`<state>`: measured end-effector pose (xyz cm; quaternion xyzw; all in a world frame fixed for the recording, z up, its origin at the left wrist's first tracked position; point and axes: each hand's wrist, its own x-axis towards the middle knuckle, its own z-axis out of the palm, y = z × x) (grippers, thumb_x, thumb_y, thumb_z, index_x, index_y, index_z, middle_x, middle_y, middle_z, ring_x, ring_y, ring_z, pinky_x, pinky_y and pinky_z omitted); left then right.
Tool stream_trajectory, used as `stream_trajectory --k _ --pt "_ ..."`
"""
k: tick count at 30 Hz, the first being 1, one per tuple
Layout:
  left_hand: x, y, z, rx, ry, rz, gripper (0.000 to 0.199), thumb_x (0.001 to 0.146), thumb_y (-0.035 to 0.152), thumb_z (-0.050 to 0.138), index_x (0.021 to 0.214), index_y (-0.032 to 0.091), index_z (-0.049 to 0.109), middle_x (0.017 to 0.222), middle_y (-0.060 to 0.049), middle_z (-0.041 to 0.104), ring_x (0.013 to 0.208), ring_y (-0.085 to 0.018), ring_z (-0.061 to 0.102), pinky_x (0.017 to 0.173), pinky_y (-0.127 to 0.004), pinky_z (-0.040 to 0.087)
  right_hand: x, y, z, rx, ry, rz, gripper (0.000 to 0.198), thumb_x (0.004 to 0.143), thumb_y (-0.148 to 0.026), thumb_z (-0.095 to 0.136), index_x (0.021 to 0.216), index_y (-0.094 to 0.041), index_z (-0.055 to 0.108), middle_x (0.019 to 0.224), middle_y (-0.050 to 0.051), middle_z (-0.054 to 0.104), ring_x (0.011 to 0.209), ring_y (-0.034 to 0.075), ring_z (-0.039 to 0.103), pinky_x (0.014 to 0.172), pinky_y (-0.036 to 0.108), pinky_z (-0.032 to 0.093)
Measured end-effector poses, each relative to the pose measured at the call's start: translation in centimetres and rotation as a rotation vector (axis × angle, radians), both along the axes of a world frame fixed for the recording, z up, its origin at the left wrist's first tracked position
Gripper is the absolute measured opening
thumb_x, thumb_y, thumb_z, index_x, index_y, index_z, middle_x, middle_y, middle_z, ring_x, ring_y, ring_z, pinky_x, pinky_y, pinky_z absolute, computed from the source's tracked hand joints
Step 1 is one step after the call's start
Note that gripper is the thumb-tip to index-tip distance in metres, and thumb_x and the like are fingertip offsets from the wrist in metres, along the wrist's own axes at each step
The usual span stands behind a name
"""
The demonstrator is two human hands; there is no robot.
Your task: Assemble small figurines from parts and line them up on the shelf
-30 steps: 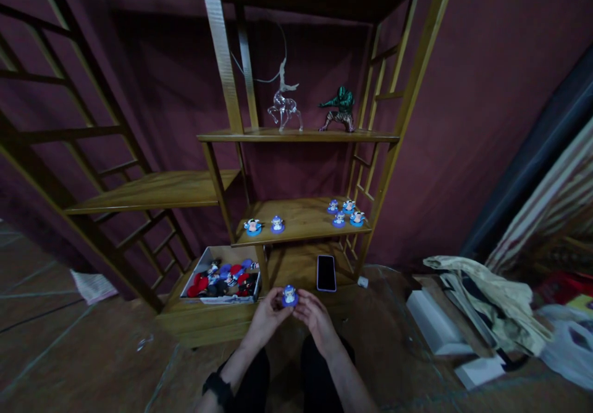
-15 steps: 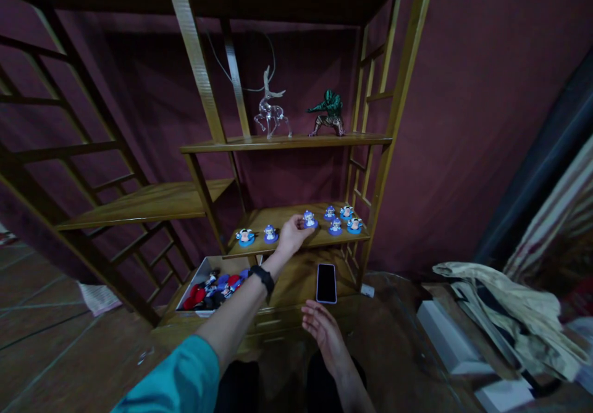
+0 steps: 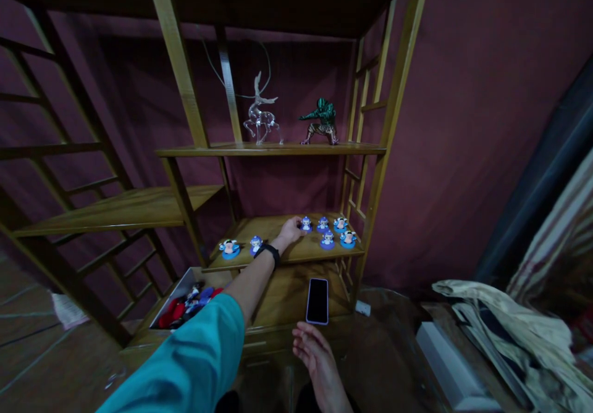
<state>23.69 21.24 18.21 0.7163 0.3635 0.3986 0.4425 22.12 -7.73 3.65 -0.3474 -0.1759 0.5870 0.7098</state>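
My left hand [image 3: 291, 231] reaches onto the lower display shelf [image 3: 278, 254], fingers closed on the edge of a small purple-and-white figurine [image 3: 306, 225]. That figurine is at the back of the row; the hand covers its left side. Right of it stand two more purple figurines, one at the back [image 3: 323, 224] and one in front [image 3: 327, 240], and two blue figurines [image 3: 348, 239]. Toward the left end are another purple figurine [image 3: 256, 244] and a blue one [image 3: 230, 249]. My right hand [image 3: 315, 360] hovers palm-up, empty with fingers apart, just below a phone [image 3: 317, 302].
A white box [image 3: 160, 317] of red, purple and dark figurines sits at lower left, partly behind my sleeve. Above, a clear deer ornament [image 3: 262, 116] and a green crouching figure [image 3: 322, 121] stand on the upper shelf [image 3: 278, 149]. Cloth [image 3: 509, 326] lies at right.
My left hand has moved the purple figurine farther back on the shelf, level with the back row. The view has come closer and shifted a little; my right hand stays low and open.
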Motion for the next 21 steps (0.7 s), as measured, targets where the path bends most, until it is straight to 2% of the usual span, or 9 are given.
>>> stream_trajectory --k 7,21 --pt "0.00 -0.23 0.21 0.069 0.041 0.006 0.048 0.042 0.010 0.076 0.087 0.014 0.059 0.078 -0.003 0.063 0.072 -0.016 0.057 0.076 -0.031 0.044 -0.10 0.05 -0.19 -0.010 -0.046 0.003 0.036 0.068 -0.038 0.068 0.098 -0.019 0.065 0.098 0.009 0.066 0.092 0.022 0.059 0.086 0.037 0.043" --pt "-0.57 0.41 -0.66 0.086 -0.052 0.084 0.061 0.037 0.006 0.077 0.095 0.013 0.060 0.089 -0.008 0.065 0.087 -0.022 0.060 0.085 -0.033 0.042 -0.27 0.20 -0.13 -0.012 -0.064 0.004 0.035 0.066 -0.038 0.069 0.095 -0.019 0.066 0.098 0.009 0.065 0.093 0.021 0.058 0.085 0.035 0.043"
